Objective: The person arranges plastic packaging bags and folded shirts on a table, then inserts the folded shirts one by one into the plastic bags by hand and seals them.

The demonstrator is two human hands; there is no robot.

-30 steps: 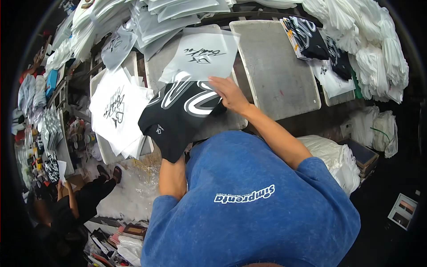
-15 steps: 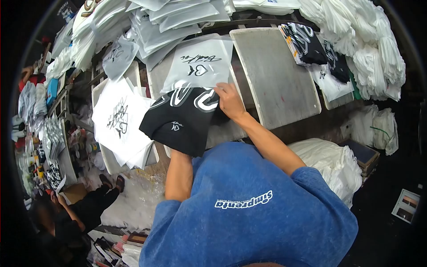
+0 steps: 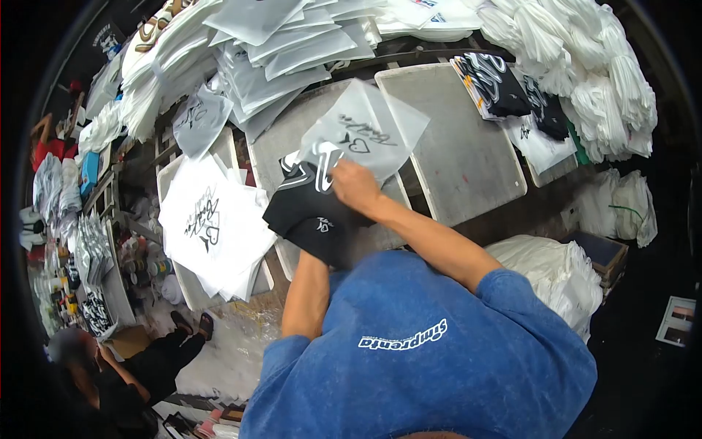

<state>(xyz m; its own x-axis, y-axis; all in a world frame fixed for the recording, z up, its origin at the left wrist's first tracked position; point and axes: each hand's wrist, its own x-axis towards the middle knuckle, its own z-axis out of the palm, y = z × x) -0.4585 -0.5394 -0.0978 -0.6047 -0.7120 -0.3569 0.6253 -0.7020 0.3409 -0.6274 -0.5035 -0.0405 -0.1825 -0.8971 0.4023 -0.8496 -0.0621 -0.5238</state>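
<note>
Two arms reach over the table point(image 3: 466, 139), where a black garment point(image 3: 303, 212) and a translucent printed bag point(image 3: 387, 123) lie partly overlapped in front of the person. Since half a second ago the bag has swung over to the right and now sits askew, while the right hand point(image 3: 355, 189) has come leftward, its fingers more curled. Its grip is closed on the bag's near edge, beside the garment's large white lettering. The left hand is hidden under the garment — I cannot tell its grip — and only the left forearm point(image 3: 307, 296) shows.

The garment's long axis runs roughly away from the person, large lettering at the far end, a small print nearer the body. The bag's far end points away and right.

Grey boards make the table's surface. White printed bags point(image 3: 216, 230) fan out at left, folded black garments point(image 3: 501, 88) lie at right, and another person point(image 3: 121, 380) sits at lower left.
</note>
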